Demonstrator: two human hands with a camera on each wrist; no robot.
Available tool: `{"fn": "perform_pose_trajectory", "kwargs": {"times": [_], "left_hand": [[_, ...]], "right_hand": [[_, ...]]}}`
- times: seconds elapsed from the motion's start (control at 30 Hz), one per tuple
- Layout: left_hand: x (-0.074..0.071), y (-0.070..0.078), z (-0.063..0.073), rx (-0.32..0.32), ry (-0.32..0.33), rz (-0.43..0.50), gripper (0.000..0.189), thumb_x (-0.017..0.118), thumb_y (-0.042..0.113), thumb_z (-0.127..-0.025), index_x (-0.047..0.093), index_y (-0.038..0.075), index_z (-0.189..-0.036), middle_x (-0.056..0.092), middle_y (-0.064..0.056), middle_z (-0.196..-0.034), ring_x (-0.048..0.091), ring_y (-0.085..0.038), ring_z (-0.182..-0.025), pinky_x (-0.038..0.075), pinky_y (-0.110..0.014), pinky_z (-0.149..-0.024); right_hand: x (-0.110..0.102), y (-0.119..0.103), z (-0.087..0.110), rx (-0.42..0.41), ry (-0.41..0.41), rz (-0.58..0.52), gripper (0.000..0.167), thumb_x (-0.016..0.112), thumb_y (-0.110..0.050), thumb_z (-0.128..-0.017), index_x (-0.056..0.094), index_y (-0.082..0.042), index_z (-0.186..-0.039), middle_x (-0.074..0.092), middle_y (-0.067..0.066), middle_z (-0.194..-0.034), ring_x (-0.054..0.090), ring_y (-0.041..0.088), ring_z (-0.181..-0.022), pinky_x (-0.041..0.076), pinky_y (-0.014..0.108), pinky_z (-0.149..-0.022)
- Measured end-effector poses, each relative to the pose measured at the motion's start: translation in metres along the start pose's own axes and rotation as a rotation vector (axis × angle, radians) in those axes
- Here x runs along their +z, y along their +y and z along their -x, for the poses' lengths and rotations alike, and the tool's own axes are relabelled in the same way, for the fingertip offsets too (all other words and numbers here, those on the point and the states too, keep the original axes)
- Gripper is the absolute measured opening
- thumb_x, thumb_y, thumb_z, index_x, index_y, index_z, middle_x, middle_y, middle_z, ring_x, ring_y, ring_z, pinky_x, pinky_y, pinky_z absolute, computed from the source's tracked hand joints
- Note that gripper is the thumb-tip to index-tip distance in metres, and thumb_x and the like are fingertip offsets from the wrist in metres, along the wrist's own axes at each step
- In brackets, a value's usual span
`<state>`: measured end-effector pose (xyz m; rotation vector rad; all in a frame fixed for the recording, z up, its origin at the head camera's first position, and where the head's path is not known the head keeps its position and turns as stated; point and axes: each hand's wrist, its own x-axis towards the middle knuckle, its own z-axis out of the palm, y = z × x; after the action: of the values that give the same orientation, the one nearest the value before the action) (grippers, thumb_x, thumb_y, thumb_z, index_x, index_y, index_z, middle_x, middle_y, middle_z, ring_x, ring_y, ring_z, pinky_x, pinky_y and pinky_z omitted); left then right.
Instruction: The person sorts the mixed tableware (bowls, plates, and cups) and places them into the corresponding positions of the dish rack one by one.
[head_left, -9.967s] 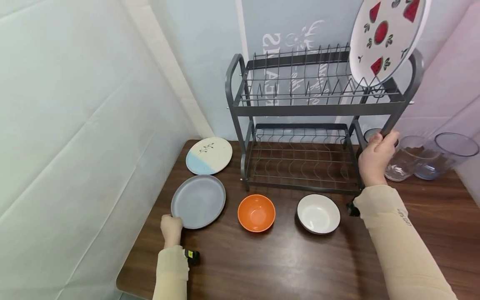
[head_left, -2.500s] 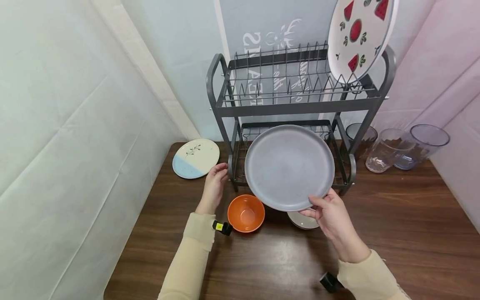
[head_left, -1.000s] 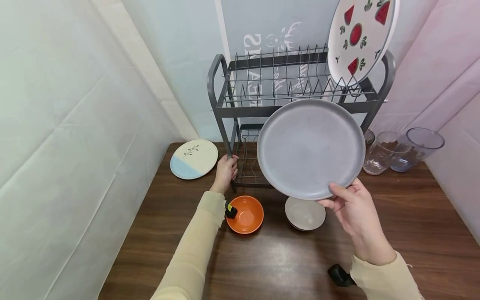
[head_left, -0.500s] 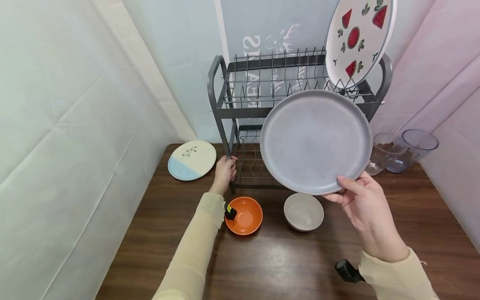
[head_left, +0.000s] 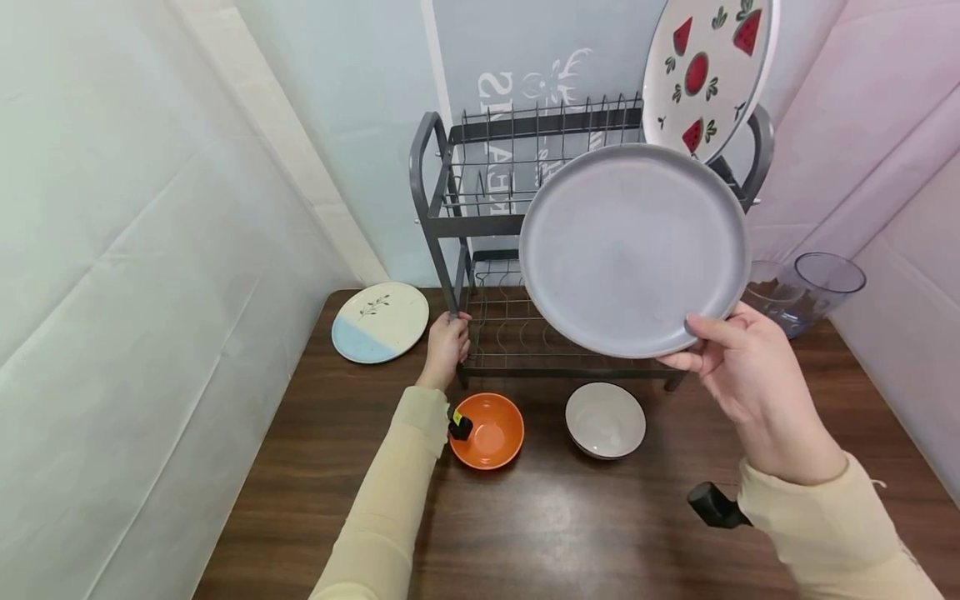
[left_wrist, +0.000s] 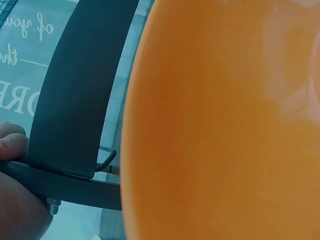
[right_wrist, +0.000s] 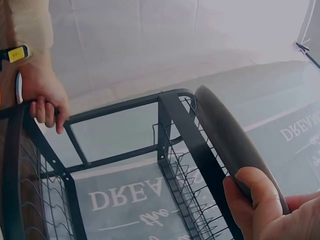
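A round grey plate (head_left: 633,250) is held up by my right hand (head_left: 757,375), thumb on its face and fingers behind the lower right rim. It overlaps the front of the dark two-tier dish rack (head_left: 480,225) in the head view. My left hand (head_left: 447,343) grips the rack's left front post, low down. In the right wrist view the plate (right_wrist: 232,137) appears edge-on beside the rack's upper tier. A white plate with watermelon designs (head_left: 697,75) stands in the right end of that tier. An orange bowl (left_wrist: 210,125) fills much of the left wrist view.
On the table (head_left: 525,533), the orange bowl (head_left: 498,433) and a white bowl (head_left: 606,421) sit before the rack. A cream-and-blue plate (head_left: 381,322) lies left of it. Clear glasses (head_left: 828,287) stand to its right, partly hidden by the grey plate.
The grey plate has gone from the table at left into my right hand and risen toward the upper tier. My left hand has moved to the rack's left post.
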<state>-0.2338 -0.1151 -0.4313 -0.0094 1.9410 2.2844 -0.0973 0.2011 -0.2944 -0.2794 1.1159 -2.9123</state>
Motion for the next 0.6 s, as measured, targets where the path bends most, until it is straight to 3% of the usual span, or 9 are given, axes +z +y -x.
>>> {"fn": "perform_pose_trajectory", "kwargs": {"times": [0.17,0.6], "left_hand": [[0.0,0.0,0.002,-0.008,-0.008,0.001,0.014,0.036,0.007,-0.094,0.046,0.002,-0.104,0.031,0.007,-0.046,0.026,-0.007,-0.035,0.027,-0.023,-0.04],[0.002,0.002,0.0,-0.001,0.001,-0.001,0.014,0.037,0.007,-0.094,0.047,0.003,-0.103,0.032,0.005,-0.047,0.027,-0.008,-0.035,0.026,-0.024,-0.041]], "right_hand": [[0.002,-0.01,-0.008,0.036,0.012,0.011,0.027,0.034,0.016,-0.091,0.053,0.008,-0.108,0.065,0.019,-0.101,0.068,0.032,-0.086,0.056,0.039,-0.064],[0.011,-0.049,-0.033,0.099,0.074,0.114,0.025,0.035,0.017,-0.09,0.059,0.009,-0.089,0.069,0.017,-0.092,0.069,0.033,-0.074,0.055,0.041,-0.057]]}}
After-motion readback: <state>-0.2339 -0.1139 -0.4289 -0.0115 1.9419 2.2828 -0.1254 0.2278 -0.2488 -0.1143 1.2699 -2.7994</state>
